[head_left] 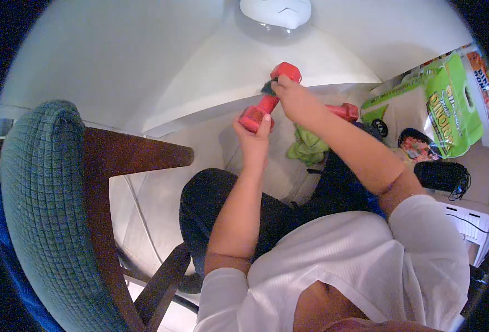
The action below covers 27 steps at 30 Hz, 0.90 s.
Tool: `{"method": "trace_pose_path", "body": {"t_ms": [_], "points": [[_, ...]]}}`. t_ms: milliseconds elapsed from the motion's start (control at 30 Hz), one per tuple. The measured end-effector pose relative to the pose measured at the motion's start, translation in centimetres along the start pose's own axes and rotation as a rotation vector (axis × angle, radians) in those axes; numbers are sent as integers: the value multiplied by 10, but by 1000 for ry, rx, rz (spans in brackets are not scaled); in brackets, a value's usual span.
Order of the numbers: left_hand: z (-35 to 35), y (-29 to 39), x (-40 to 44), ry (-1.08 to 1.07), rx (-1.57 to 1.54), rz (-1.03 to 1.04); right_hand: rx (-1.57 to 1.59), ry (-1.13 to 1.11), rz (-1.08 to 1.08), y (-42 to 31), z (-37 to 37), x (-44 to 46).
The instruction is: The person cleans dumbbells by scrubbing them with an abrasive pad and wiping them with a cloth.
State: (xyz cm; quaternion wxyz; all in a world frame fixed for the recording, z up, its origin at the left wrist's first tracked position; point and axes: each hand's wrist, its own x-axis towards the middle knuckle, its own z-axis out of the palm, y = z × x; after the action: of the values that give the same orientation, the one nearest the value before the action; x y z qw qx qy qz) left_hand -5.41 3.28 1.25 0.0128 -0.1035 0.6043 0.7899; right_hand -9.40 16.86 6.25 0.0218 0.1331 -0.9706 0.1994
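A person in a white shirt (338, 260) holds a red dumbbell (269, 103) in front of the body; this dumbbell is the reference for all places given here. It is tilted, one head farther from the body and the other nearer, and it appears to be held clear of any support.

The left hand (253, 143) is at the dumbbell's nearer head. It is closed around that head, thumb on the near face and fingers on the outer side. The right hand (298, 104) is at the farther end, with the fingers drawn together on a small dark item (268, 87) that lies against the bar just below the farther head. Whether the item is a brush or a bunched cloth cannot be told; the fingers cover much of it.

The step in hand is judged to be work with the dark item on the bar beside the farther head. In the inspector's judgement, a further move there calls for a firm left-hand hold, so that the dumbbell does not turn, and for light, even pressure from the right fingers.

To the right of the dumbbell, partly behind the right forearm, is a second red dumbbell (345, 112), with a green cloth (308, 147) nearer the body. A green bag (452, 108) stands well to the right. A chair (45, 210) stands to the left, well apart. A white ledge (217, 91) lies beyond the dumbbell.
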Motion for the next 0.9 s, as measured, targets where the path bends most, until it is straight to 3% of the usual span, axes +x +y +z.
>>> {"method": "trace_pose_path", "body": {"t_ms": [33,133,233,333,367,500,700,800,833,900], "points": [[0,-3,1,9,-24,-9,-86,41,-98,-6,0,-6],[0,-6,2,22,-98,-63,37,-79,-132,-27,1,-18],[0,-2,1,-3,-125,-96,79,-82,-298,-2,-13,3],[1,-4,3,-41,-50,-27,-81,56,-30,2,-44,21],[1,-5,3,-41,-34,-23,-311,-47,-9,7,-34,21],[-4,-24,11,-13,155,139,-139,-18,13,-4,-10,-1],[4,-12,-1,-3,-125,-34,-20,-156,-116,-22,-12,-14],[4,-6,0,-34,-83,-37,-36,-230,-3,-2,-36,17],[2,-13,4,-29,-56,-23,-112,0,-175,13,-38,23],[-1,-32,13,-20,-4,9,-127,-41,5,17,-18,14]]}}
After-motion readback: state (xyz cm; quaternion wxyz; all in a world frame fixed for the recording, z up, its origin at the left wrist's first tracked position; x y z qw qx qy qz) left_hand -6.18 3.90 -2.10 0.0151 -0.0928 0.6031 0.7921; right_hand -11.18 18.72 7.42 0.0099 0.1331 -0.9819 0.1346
